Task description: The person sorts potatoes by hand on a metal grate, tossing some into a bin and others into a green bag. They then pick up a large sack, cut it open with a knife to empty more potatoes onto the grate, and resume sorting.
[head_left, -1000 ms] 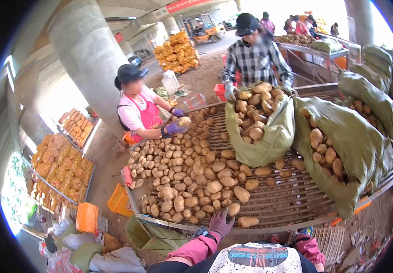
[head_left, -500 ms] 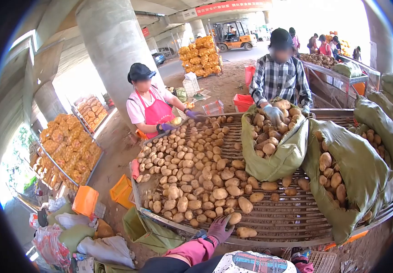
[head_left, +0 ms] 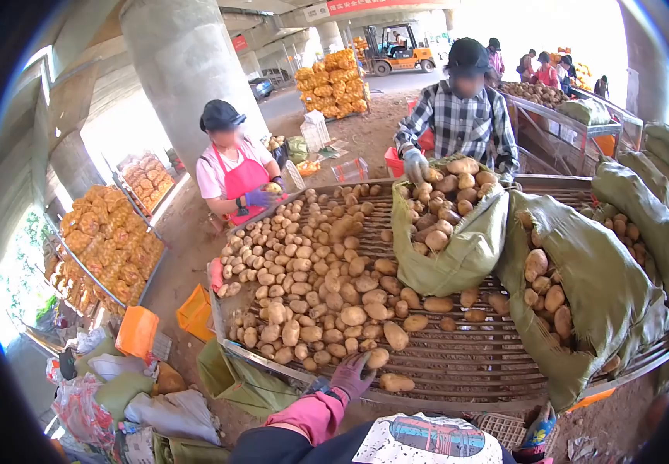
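From here I see the wearer's left hand [head_left: 352, 375], gloved, at the near rim of the slatted table [head_left: 458, 379], fingers open and slightly bent, against a potato [head_left: 378, 358] lying on the slats; a longer potato [head_left: 397, 383] lies just beside it; the right hand [head_left: 543, 424] is low beyond the rim, near a crate [head_left: 504, 429], its grip impossible to tell; loose potatoes [head_left: 303, 286] spread leftward, open green sacks [head_left: 458, 259] stand to the right.

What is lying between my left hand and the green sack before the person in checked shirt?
Loose potatoes on the slatted rack, as the head view shows.
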